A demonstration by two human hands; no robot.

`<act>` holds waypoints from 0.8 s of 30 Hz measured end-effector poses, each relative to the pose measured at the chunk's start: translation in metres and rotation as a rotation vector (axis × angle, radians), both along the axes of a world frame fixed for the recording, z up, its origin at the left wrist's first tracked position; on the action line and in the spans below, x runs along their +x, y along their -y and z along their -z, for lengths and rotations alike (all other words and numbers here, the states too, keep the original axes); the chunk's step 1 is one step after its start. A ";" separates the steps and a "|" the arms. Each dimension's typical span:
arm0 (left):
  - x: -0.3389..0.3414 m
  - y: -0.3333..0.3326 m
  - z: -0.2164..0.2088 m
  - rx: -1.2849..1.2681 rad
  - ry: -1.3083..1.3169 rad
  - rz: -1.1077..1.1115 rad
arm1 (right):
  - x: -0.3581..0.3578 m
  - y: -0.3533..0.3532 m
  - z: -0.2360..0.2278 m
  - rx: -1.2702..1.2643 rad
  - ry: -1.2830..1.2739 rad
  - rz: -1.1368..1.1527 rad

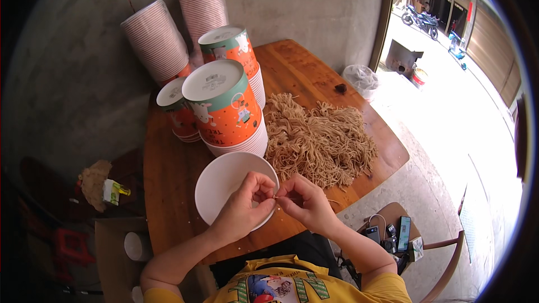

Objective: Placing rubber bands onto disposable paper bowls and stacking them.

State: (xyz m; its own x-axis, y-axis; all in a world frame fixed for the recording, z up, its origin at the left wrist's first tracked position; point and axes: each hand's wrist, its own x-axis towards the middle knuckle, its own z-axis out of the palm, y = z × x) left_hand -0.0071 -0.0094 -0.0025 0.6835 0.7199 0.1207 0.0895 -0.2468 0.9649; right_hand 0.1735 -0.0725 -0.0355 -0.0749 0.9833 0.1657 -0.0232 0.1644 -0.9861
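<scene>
My left hand [251, 202] and my right hand [306, 201] meet fingertip to fingertip over the right rim of a white paper bucket [216, 185]. Both are closed in a pinch on a thin tan strand, of which only a small bit shows between the fingertips. A loose end seems to trail out beside my right hand. Just beyond my hands, a large tangled pile of tan, noodle-like strands [320, 140] covers the wooden table [281, 56]. The bucket stands mouth up, and the front of it is partly hidden by my left hand.
Upside-down stacks of orange and green paper buckets [224, 106] rise behind the white one. Wrapped stacks [154, 39] lean on the wall. A chair [393, 213] at right holds phones and cables. A carton [112, 241] with white buckets stands at lower left. A clear bag [361, 78] hangs past the table.
</scene>
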 end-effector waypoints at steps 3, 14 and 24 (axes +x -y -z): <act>0.000 0.002 -0.001 0.005 -0.019 -0.003 | -0.001 -0.004 0.004 -0.025 -0.123 0.010; -0.002 0.001 0.000 0.002 -0.048 -0.020 | 0.002 -0.003 -0.009 -0.216 -0.319 0.035; -0.002 -0.001 0.003 -0.022 -0.030 -0.022 | 0.009 -0.003 0.000 -0.205 -0.321 0.013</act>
State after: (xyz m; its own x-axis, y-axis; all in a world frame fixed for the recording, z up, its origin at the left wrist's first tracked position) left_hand -0.0093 -0.0088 -0.0053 0.6707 0.7369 0.0844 0.1239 -0.2235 0.9668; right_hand 0.1821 -0.0694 -0.0353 -0.0388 0.9990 -0.0212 -0.3353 -0.0330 -0.9415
